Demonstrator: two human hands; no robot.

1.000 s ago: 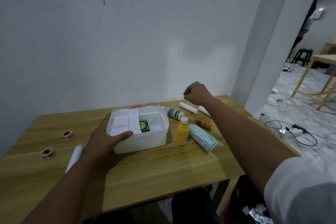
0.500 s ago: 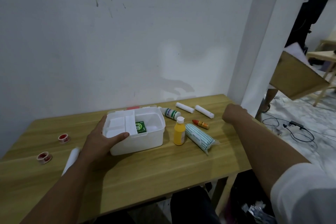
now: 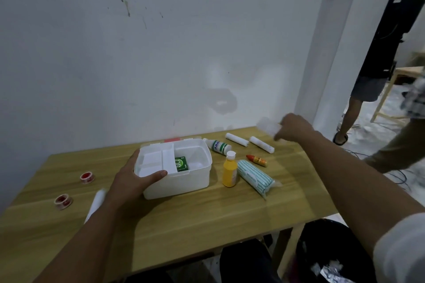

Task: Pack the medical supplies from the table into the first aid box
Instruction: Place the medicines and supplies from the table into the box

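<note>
While both forearms reach out from the near edge of the wooden worktop, the left hand lies palm-down against the near left corner of the white first aid box, its thumb stretched along the near rim and its fingers wrapped round the left wall, gripping the box. The box stands open, with a white divided tray in its left half and a green carton in the compartment beside the tray. Left of that arm, a white roll lies partly hidden by the wrist, and two red-cored tape rolls sit well apart from the box toward the left edge. Just right of the box, a yellow bottle stands upright, with a striped wrapped bandage lying tilted beside it and a small orange tube just beyond. Farther back lie a white bottle with a green label on its side and two white gauze rolls. The right arm extends long and straight over the right side of the worktop to its far corner, where the right hand hangs knuckles-up, wrist bent down, fingers closed on a pale, blurred object whose nature I cannot tell.
</note>
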